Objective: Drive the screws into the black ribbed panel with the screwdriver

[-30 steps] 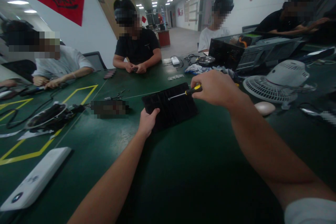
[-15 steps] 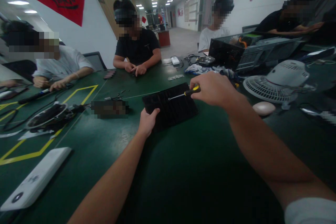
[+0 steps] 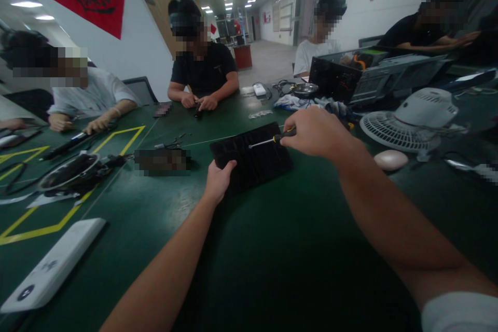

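Observation:
A flat black rectangular panel point(image 3: 259, 168), its exact kind too dark to make out, is in front of me over the green table. My left hand point(image 3: 220, 179) grips its near left corner, thumb on top and fingers hidden beneath. In my right hand point(image 3: 313, 132) is a screwdriver point(image 3: 268, 140) with a black and yellow handle, held at the panel's right side. Its metal shaft points left across the panel, and the tip appears over the panel's middle; whether it touches the surface I cannot tell.
Right of my hands stand a white fan point(image 3: 412, 119), a pale oval object point(image 3: 391, 160) and an opened computer case point(image 3: 381, 78). A white power bank-like device point(image 3: 54, 264) lies at the near left. Cables and a wire-ringed part point(image 3: 72, 174) are farther left. Several people sit around the table.
My right hand has turned slightly around the screwdriver handle, with less yellow showing. The panel and my left hand stay put. A person at left has shifted a long dark tool.

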Demonstrator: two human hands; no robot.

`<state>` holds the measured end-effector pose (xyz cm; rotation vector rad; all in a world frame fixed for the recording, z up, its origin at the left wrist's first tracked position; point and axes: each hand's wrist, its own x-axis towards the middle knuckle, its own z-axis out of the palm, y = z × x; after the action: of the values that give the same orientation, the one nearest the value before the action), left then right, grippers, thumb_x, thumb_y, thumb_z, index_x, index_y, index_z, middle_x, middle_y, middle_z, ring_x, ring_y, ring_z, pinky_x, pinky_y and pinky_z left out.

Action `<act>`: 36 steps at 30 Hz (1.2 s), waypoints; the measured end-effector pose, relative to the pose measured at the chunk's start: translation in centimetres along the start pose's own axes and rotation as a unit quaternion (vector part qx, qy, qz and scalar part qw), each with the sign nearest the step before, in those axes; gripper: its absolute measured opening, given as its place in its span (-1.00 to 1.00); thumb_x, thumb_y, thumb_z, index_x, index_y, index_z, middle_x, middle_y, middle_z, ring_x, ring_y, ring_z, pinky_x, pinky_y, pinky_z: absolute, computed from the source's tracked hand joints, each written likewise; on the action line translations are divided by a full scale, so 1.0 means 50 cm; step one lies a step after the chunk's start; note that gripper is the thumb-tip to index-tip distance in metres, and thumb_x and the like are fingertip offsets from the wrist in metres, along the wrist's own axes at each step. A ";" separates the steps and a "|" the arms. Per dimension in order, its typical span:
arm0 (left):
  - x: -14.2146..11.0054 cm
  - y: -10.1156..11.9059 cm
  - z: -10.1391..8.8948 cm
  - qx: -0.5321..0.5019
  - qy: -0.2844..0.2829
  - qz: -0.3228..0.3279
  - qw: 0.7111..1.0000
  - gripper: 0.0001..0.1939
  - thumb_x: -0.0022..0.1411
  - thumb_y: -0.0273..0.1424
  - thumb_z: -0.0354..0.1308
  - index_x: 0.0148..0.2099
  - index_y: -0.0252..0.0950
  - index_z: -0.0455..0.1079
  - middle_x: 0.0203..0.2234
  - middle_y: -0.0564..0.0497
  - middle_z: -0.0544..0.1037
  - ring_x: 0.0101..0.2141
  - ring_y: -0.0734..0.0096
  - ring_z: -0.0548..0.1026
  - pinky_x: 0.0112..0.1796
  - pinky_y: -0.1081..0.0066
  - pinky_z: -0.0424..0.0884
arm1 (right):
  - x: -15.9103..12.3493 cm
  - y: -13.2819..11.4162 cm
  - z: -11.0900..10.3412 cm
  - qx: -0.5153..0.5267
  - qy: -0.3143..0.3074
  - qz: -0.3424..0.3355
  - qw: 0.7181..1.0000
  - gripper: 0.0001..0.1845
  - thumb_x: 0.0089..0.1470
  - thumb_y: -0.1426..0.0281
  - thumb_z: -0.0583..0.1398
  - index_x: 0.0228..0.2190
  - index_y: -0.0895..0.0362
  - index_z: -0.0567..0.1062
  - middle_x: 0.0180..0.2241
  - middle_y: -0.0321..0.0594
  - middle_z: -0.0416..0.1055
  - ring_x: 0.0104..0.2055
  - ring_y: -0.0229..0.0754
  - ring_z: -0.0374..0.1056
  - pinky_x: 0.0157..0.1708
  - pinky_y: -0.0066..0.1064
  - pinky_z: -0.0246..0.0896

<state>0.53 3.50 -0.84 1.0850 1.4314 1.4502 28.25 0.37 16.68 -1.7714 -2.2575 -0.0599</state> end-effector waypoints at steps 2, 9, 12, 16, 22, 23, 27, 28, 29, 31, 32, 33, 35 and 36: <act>0.000 0.001 0.001 0.002 0.002 -0.002 1.000 -0.54 -0.03 -0.23 0.49 -0.08 -0.27 0.56 -0.14 -0.14 0.71 -0.10 0.03 0.68 0.07 0.02 0.57 | 0.000 -0.001 -0.001 -0.006 -0.009 0.008 1.000 -0.67 0.17 0.15 0.30 -0.16 0.03 0.78 -0.14 0.02 0.70 -0.02 0.23 0.56 -0.15 -0.09 0.41; -0.005 0.007 0.005 -0.002 0.003 0.001 1.000 -0.56 -0.04 -0.26 0.48 -0.09 -0.27 0.55 -0.16 -0.13 0.70 -0.11 0.04 0.67 0.08 0.02 0.57 | 0.000 -0.002 -0.002 -0.044 -0.067 0.028 0.996 -0.54 0.26 0.05 0.20 -0.13 0.07 0.76 -0.10 0.09 0.69 0.01 0.26 0.57 -0.07 0.00 0.44; -0.008 0.011 0.006 -0.003 0.003 -0.002 1.000 -0.55 -0.04 -0.26 0.48 -0.09 -0.27 0.55 -0.16 -0.12 0.70 -0.12 0.05 0.67 0.07 0.03 0.57 | 0.003 -0.004 0.001 -0.059 -0.090 0.034 0.994 -0.46 0.30 0.00 0.14 -0.11 0.10 0.75 -0.08 0.13 0.67 0.05 0.27 0.56 -0.03 0.03 0.45; -0.007 0.010 0.005 -0.002 0.005 0.000 1.000 -0.56 -0.04 -0.26 0.48 -0.10 -0.26 0.55 -0.17 -0.12 0.70 -0.12 0.05 0.68 0.07 0.04 0.57 | 0.007 -0.010 0.003 -0.074 -0.119 0.042 0.989 -0.40 0.35 0.00 0.07 -0.05 0.14 0.73 -0.01 0.21 0.66 0.09 0.31 0.56 0.01 0.07 0.45; -0.004 0.004 0.002 -0.002 0.000 0.003 1.000 -0.56 -0.03 -0.24 0.48 -0.09 -0.26 0.55 -0.16 -0.12 0.70 -0.12 0.04 0.67 0.07 0.03 0.57 | 0.004 0.001 -0.001 -0.042 -0.085 0.010 0.995 -0.49 0.27 0.01 0.17 -0.11 0.12 0.71 -0.08 0.12 0.67 0.01 0.28 0.56 -0.10 -0.04 0.41; -0.004 0.004 0.002 0.000 0.000 0.003 1.000 -0.56 -0.03 -0.24 0.48 -0.09 -0.26 0.55 -0.16 -0.12 0.70 -0.12 0.05 0.67 0.07 0.03 0.57 | 0.002 0.006 -0.003 -0.035 -0.071 -0.002 0.997 -0.54 0.22 0.03 0.23 -0.11 0.10 0.69 -0.10 0.07 0.67 -0.02 0.25 0.56 -0.14 -0.08 0.39; -0.006 0.008 0.002 0.001 0.001 -0.001 1.000 -0.57 -0.03 -0.25 0.48 -0.09 -0.26 0.54 -0.17 -0.12 0.70 -0.11 0.05 0.67 0.06 0.05 0.57 | -0.004 0.023 -0.015 -0.012 -0.018 -0.037 0.999 -0.66 0.11 0.23 0.32 -0.08 0.06 0.66 -0.15 -0.06 0.67 -0.11 0.11 0.54 -0.23 -0.21 0.30; -0.006 0.009 0.002 0.000 0.002 -0.003 1.000 -0.57 -0.03 -0.25 0.48 -0.09 -0.26 0.54 -0.17 -0.12 0.70 -0.11 0.05 0.67 0.07 0.04 0.57 | -0.005 0.025 -0.018 -0.009 -0.009 -0.038 0.999 -0.68 0.11 0.25 0.32 -0.10 0.06 0.67 -0.16 -0.07 0.67 -0.11 0.10 0.54 -0.23 -0.21 0.29; -0.006 0.009 0.002 -0.001 0.002 -0.005 1.000 -0.56 -0.03 -0.26 0.48 -0.09 -0.26 0.54 -0.16 -0.12 0.70 -0.11 0.04 0.67 0.07 0.04 0.57 | -0.006 0.025 -0.020 -0.007 0.001 -0.035 0.999 -0.70 0.11 0.26 0.33 -0.12 0.06 0.68 -0.16 -0.07 0.67 -0.10 0.10 0.54 -0.22 -0.21 0.29; -0.006 0.009 0.002 -0.001 0.002 -0.004 1.000 -0.56 -0.02 -0.25 0.48 -0.09 -0.26 0.55 -0.15 -0.13 0.70 -0.10 0.03 0.67 0.08 0.03 0.56 | -0.005 0.025 -0.021 -0.008 0.014 -0.025 1.000 -0.73 0.11 0.24 0.35 -0.17 0.05 0.71 -0.15 -0.08 0.68 -0.08 0.13 0.54 -0.20 -0.19 0.30; -0.005 0.008 0.002 0.000 0.002 -0.002 1.000 -0.56 -0.02 -0.25 0.48 -0.09 -0.26 0.55 -0.15 -0.13 0.70 -0.10 0.03 0.67 0.08 0.02 0.56 | -0.005 0.024 -0.020 -0.009 0.017 -0.021 1.000 -0.74 0.11 0.23 0.36 -0.18 0.04 0.73 -0.15 -0.08 0.68 -0.07 0.13 0.55 -0.19 -0.19 0.31; -0.004 0.007 0.001 0.002 0.001 0.001 1.000 -0.56 -0.02 -0.25 0.48 -0.08 -0.26 0.55 -0.14 -0.14 0.70 -0.10 0.02 0.67 0.08 0.01 0.56 | -0.004 0.023 -0.018 -0.008 0.019 -0.021 1.000 -0.75 0.11 0.23 0.37 -0.18 0.04 0.74 -0.15 -0.09 0.69 -0.06 0.14 0.55 -0.18 -0.18 0.32; -0.003 0.005 0.001 0.009 0.002 0.005 1.000 -0.56 -0.02 -0.25 0.48 -0.08 -0.27 0.56 -0.14 -0.14 0.71 -0.11 0.02 0.67 0.09 0.00 0.56 | -0.001 0.022 -0.014 -0.004 0.025 -0.029 0.999 -0.75 0.10 0.25 0.38 -0.18 0.03 0.76 -0.16 -0.10 0.69 -0.07 0.13 0.56 -0.17 -0.18 0.33; -0.003 0.004 0.001 0.012 0.002 0.006 1.000 -0.56 -0.01 -0.25 0.48 -0.08 -0.28 0.56 -0.14 -0.14 0.71 -0.11 0.03 0.67 0.09 0.00 0.56 | 0.001 0.021 -0.011 -0.002 0.030 -0.033 0.999 -0.75 0.10 0.26 0.38 -0.17 0.02 0.77 -0.17 -0.10 0.69 -0.08 0.12 0.56 -0.16 -0.17 0.34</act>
<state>0.64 3.39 -0.62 1.1083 1.4512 1.4468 29.37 0.57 17.08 -1.6733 -2.2735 -0.1285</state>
